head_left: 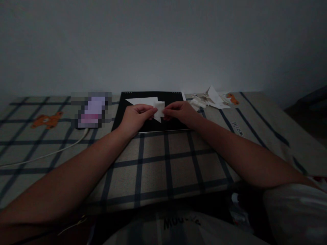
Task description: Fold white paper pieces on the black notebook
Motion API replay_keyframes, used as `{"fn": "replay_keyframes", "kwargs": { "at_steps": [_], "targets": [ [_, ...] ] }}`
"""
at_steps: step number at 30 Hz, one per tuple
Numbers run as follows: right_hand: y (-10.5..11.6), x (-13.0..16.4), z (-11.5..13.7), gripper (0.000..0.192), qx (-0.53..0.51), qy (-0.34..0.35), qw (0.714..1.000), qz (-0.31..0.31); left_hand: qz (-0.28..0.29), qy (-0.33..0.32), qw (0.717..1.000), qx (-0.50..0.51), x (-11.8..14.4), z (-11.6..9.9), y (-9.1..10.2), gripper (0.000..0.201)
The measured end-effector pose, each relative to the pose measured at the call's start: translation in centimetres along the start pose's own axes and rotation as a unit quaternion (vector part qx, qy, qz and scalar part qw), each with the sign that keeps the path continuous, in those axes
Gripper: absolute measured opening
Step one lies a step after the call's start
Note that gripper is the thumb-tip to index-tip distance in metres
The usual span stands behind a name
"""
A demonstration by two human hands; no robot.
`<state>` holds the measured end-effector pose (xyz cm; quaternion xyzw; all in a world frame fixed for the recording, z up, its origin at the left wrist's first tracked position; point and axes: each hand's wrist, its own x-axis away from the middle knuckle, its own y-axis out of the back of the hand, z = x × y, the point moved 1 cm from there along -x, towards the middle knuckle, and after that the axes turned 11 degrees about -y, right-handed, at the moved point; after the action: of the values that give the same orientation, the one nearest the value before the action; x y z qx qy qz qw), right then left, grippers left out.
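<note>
Between my two hands is a small piece of white paper point(159, 108), held up over a black pad point(143, 127). My left hand point(138, 115) pinches its left edge with thumb and index finger. The right edge sits in the pinched fingertips of my right hand point(180, 111). A larger white paper sheet point(143, 101) with a pointed left corner lies on the pad, just behind my left hand. Part of that sheet is hidden by the small paper and my fingers.
Right of the pad lies a pile of folded white paper pieces point(211, 98). A pixelated phone point(92, 112) with a white cable point(68, 147) rests at the left. All lie on a checked tablecloth point(153, 170), which meets a plain wall point(163, 44) at the back.
</note>
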<state>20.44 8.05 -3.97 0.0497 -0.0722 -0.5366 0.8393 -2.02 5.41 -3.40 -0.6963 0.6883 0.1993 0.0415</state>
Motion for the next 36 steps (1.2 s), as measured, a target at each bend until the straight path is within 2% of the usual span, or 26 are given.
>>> {"fn": "replay_keyframes", "kwargs": {
  "at_steps": [7,12,18,24,29,32,36],
  "targets": [
    [-0.1,0.0,0.0,0.026,-0.006,0.001,1.0,0.014,0.004,0.0,1.0,0.019,0.1,-0.4,-0.1,0.028],
    [0.0,0.1,0.5,0.024,0.012,-0.012,1.0,0.02,0.011,0.008,1.0,0.017,0.1,-0.9,-0.1,0.022],
    [-0.3,0.1,0.6,0.024,0.006,-0.022,0.999,0.043,-0.004,-0.043,0.998,-0.039,0.2,-1.4,0.3,0.016],
    [-0.3,0.1,0.4,0.025,-0.021,-0.012,1.0,0.004,0.002,-0.055,0.997,-0.061,0.5,-1.8,0.4,0.018],
    [0.1,-0.2,0.3,0.023,-0.027,-0.01,0.999,-0.041,0.046,-0.016,0.999,0.006,0.3,-0.7,0.1,0.032],
    [0.1,-0.4,0.1,0.021,-0.03,-0.014,0.999,-0.04,0.072,-0.002,0.997,0.002,0.0,-0.3,0.3,0.03],
    [-0.1,-0.4,0.1,0.021,-0.045,-0.006,0.999,-0.026,0.073,-0.008,0.997,-0.031,-0.1,-0.5,0.6,0.022]
  ]
}}
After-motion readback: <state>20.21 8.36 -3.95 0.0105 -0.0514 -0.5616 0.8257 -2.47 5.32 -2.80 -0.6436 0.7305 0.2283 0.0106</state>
